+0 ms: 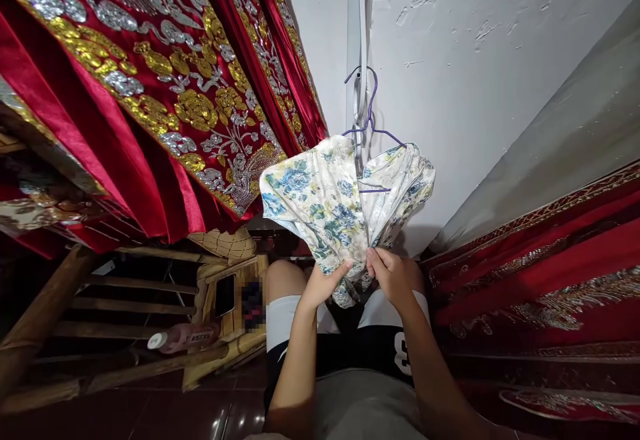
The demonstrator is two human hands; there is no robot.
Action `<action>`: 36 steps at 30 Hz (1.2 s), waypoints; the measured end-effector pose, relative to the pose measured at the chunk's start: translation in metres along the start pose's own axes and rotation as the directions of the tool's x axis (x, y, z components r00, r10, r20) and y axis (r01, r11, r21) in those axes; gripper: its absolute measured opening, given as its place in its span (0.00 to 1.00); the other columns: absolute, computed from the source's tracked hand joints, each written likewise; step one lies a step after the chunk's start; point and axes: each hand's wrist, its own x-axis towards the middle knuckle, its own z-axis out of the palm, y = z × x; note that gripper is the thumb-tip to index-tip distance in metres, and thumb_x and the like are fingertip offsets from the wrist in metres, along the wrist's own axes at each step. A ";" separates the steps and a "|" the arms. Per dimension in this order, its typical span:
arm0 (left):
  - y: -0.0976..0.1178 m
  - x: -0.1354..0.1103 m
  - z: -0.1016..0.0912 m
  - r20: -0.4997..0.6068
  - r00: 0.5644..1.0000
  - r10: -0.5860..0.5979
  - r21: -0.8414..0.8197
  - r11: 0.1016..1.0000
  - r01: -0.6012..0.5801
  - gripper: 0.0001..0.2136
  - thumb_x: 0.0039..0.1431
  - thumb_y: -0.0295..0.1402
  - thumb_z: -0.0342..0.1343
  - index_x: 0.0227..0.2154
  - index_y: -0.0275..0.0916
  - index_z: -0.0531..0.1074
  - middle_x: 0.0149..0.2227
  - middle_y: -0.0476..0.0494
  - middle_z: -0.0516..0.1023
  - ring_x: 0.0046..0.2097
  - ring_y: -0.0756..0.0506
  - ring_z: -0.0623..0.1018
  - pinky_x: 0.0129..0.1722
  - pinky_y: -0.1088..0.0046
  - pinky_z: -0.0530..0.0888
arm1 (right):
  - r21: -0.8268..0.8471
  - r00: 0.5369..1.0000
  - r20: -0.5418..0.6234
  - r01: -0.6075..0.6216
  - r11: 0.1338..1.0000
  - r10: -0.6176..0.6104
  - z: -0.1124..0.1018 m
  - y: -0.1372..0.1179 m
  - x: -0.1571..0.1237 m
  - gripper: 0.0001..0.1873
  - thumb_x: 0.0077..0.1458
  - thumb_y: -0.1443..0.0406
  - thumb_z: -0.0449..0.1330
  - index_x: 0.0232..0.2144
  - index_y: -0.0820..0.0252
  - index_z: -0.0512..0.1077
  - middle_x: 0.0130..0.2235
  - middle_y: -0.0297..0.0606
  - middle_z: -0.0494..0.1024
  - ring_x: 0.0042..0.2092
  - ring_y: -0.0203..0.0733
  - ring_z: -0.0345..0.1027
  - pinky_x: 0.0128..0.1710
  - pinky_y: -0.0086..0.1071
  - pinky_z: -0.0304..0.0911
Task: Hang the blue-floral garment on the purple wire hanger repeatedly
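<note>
In front of me a white shirt with blue flowers (330, 203) hangs from a purple hanger (371, 110). Its front is open at the neck, and the inside of one half shows. My left hand (325, 285) grips the lower part of the shirt, thumb on top and the other fingers hidden behind the cloth. My right hand (387, 270) pinches the front edge of the other half with thumb and forefinger. The two hands are a short way apart, and the cloth below them bunches over my lap.
Red cloth with gold and silver sequins (195, 110) hangs at the left, and more red embroidered cloth (550, 293) at the right. A bamboo bench (145, 303) at lower left bears a bottle (183, 337) and a phone (225, 295). A white wall (450, 73) stands behind the hanger.
</note>
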 end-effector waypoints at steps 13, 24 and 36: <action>-0.021 0.003 0.027 -0.401 0.610 0.684 0.421 0.729 -0.540 0.19 0.55 0.27 0.63 0.51 0.42 0.71 0.50 0.40 0.74 0.53 0.43 0.75 0.53 0.66 0.73 | 0.299 0.995 0.060 -0.096 0.949 0.082 0.016 0.008 0.002 0.21 0.54 0.48 0.61 0.21 0.56 0.69 0.18 0.31 0.67 0.21 0.35 0.57 0.22 0.30 0.54; -0.035 -0.001 0.040 -0.084 0.908 0.411 0.318 0.874 -0.367 0.07 0.61 0.31 0.57 0.27 0.39 0.74 0.28 0.49 0.73 0.32 0.48 0.73 0.34 0.74 0.69 | 0.342 0.999 -0.041 -0.009 0.940 0.025 0.003 -0.038 0.027 0.16 0.58 0.54 0.60 0.25 0.57 0.72 0.16 0.31 0.66 0.18 0.35 0.54 0.20 0.33 0.52; -0.023 0.021 0.024 -0.046 0.937 0.345 0.272 0.907 -0.321 0.06 0.56 0.30 0.61 0.36 0.39 0.79 0.34 0.45 0.80 0.38 0.43 0.79 0.43 0.65 0.75 | 0.427 0.967 -0.115 0.254 0.868 -0.227 -0.013 -0.130 0.097 0.17 0.62 0.55 0.60 0.25 0.58 0.68 0.16 0.25 0.61 0.18 0.29 0.52 0.18 0.25 0.49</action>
